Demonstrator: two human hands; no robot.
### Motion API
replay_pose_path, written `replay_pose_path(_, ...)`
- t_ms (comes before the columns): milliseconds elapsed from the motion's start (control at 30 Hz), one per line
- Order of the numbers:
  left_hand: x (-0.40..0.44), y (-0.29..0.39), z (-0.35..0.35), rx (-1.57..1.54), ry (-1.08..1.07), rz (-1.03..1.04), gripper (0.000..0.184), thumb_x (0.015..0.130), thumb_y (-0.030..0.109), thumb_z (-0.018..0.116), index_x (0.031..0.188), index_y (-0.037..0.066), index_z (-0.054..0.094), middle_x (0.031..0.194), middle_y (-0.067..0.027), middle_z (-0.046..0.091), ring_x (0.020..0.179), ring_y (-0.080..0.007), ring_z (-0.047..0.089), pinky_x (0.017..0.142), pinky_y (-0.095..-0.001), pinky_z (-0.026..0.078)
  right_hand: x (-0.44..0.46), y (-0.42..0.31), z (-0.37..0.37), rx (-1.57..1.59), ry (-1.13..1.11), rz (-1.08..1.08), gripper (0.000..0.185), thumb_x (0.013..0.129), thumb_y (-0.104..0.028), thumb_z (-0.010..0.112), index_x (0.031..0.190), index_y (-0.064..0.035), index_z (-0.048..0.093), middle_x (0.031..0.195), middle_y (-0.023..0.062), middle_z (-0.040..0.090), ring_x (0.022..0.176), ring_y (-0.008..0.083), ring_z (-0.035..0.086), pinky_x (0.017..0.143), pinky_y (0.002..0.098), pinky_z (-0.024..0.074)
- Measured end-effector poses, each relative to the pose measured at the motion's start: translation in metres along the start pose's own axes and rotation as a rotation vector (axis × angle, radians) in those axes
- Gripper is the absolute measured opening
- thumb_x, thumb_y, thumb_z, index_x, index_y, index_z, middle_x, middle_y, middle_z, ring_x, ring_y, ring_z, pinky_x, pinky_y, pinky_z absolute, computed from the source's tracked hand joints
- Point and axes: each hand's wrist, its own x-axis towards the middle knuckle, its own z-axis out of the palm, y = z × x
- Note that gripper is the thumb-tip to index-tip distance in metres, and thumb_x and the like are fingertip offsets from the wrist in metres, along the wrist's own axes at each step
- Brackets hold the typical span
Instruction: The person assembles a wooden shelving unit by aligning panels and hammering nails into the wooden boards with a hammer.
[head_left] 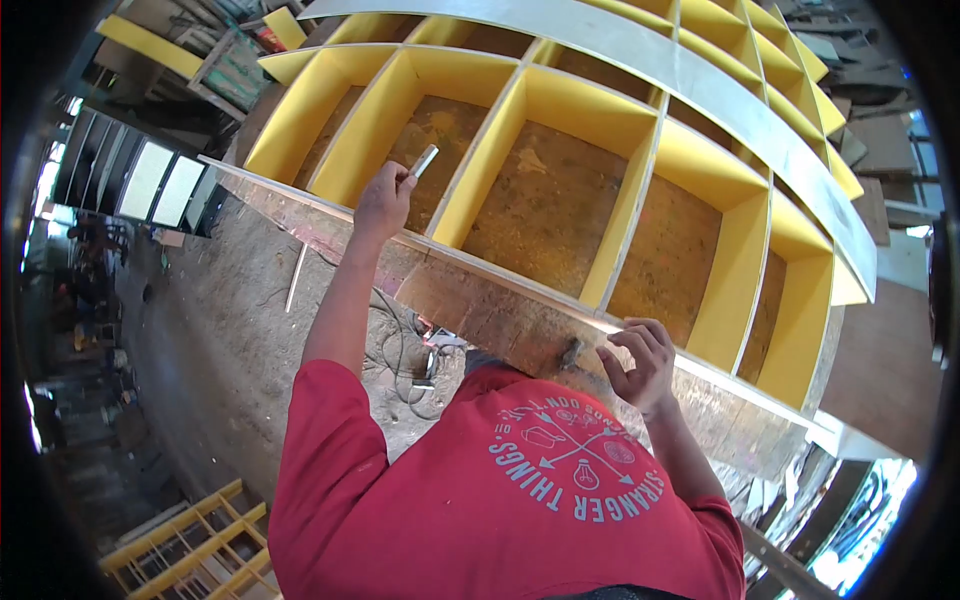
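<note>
In a workshop [215, 300], the tabletop [480, 310] supports a yellow compartmented frame [490, 165], flat, seemingly for easy reach. Your right hand [645, 370] curls loosely, fingers apart; your left hand [385, 200] pinches a pale stick [426, 160] above it, tip free.

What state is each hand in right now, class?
Left hand: closed on a short, pale stick.
Right hand: open, fingers loosely bent, nothing visibly held.

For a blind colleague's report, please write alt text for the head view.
The left hand holds a short pale stick over a large, yellow-walled compartmented frame. The right hand is beside the frame's near edge; the wearer's red shirt fills the foreground.
</note>
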Motion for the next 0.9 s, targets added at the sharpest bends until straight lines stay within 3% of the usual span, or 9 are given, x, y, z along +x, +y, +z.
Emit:
replay_pose_path(100,0.003,-0.014,0.012,-0.030,-0.026,0.045,0.024,0.106,0.026,0.066,0.113,0.003,0.065,0.102,-0.0207,0.073,0.094,-0.0438,0.070,0.083,-0.0519,0.055,-0.049,0.005,0.012,-0.111,0.012,0.023,0.017,0.082,-0.007,0.083,0.095,-0.0116,0.073,0.119,0.0096,0.072,0.136,0.0381,0.061,0.113,0.0501,0.0505)
replay_pose_path(200,-0.003,0.009,-0.001,-0.257,-0.044,-0.001,0.021,0.105,0.021,0.067,0.117,0.004,0.069,0.103,-0.0169,0.076,0.094,-0.0383,0.073,0.081,-0.0489,0.057,-0.072,-0.011,0.016,-0.172,0.004,0.019,0.017,0.084,-0.010,0.081,0.098,-0.0111,0.073,0.128,0.0104,0.071,0.142,0.0376,0.055,0.116,0.0576,0.0460)
replay_pose_path(367,-0.026,0.106,-0.004,-0.262,-0.197,0.437,0.018,0.101,0.017,0.072,0.115,0.005,0.070,0.104,-0.0132,0.075,0.097,-0.0334,0.072,0.086,-0.0476,0.056,-0.121,0.006,0.057,-0.143,-0.090,0.349,0.027,0.084,-0.016,0.083,0.108,-0.0089,0.072,0.122,0.0127,0.070,0.128,0.0376,0.060,0.112,0.0539,0.0463)
replay_pose_path(433,-0.029,0.120,0.005,-0.204,-0.260,0.483,0.019,0.100,0.015,0.073,0.115,0.003,0.069,0.104,-0.0155,0.074,0.099,-0.0360,0.070,0.088,-0.0473,0.055,-0.140,0.019,0.074,-0.198,-0.175,0.470,0.044,0.083,-0.020,0.085,0.122,-0.0083,0.068,0.123,0.0140,0.067,0.125,0.0386,0.058,0.111,0.0510,0.0464)
replay_pose_path(567,-0.032,0.126,0.004,-0.241,-0.299,0.460,0.019,0.096,0.014,0.075,0.110,0.002,0.070,0.101,-0.0155,0.072,0.099,-0.0384,0.068,0.089,-0.0484,0.054,-0.152,0.029,0.087,-0.314,-0.238,0.558,0.049,0.082,-0.017,0.087,0.127,-0.0090,0.068,0.126,0.0149,0.066,0.128,0.0381,0.059,0.107,0.0494,0.0508)
replay_pose_path(667,-0.051,0.140,-0.001,-0.291,-0.359,0.519,0.018,0.095,0.014,0.076,0.108,0.003,0.070,0.100,-0.0137,0.072,0.099,-0.0364,0.068,0.089,-0.0478,0.053,-0.096,-0.007,0.062,0.046,-0.161,0.640,0.045,0.087,-0.019,0.085,0.128,-0.0075,0.068,0.129,0.0156,0.066,0.122,0.0363,0.063,0.103,0.0499,0.0527)
replay_pose_path(767,-0.078,0.167,-0.010,-0.307,-0.435,0.605,0.018,0.095,0.014,0.076,0.107,0.003,0.070,0.101,-0.0124,0.072,0.100,-0.0353,0.068,0.089,-0.0473,0.053,-0.011,-0.070,0.011,0.209,-0.010,0.435,0.039,0.089,-0.017,0.083,0.125,-0.0064,0.070,0.117,0.0147,0.071,0.109,0.0381,0.069,0.095,0.0478,0.0567)
replay_pose_path(867,-0.105,0.193,-0.013,-0.337,-0.455,0.640,0.016,0.095,0.015,0.076,0.106,0.005,0.071,0.101,-0.0112,0.072,0.100,-0.0347,0.068,0.090,-0.0475,0.053,0.061,-0.100,-0.008,-0.045,0.157,0.050,0.033,0.092,-0.017,0.081,0.122,-0.0063,0.071,0.106,0.0147,0.075,0.099,0.0398,0.072,0.088,0.0478,0.0582)
replay_pose_path(900,-0.109,0.197,-0.015,-0.342,-0.442,0.623,0.018,0.095,0.017,0.077,0.106,0.004,0.071,0.102,-0.0117,0.072,0.102,-0.0351,0.068,0.091,-0.0478,0.053,0.063,-0.088,-0.002,-0.006,0.055,0.057,0.032,0.093,-0.018,0.080,0.121,-0.0061,0.071,0.105,0.0150,0.075,0.098,0.0402,0.073,0.087,0.0482,0.0584)
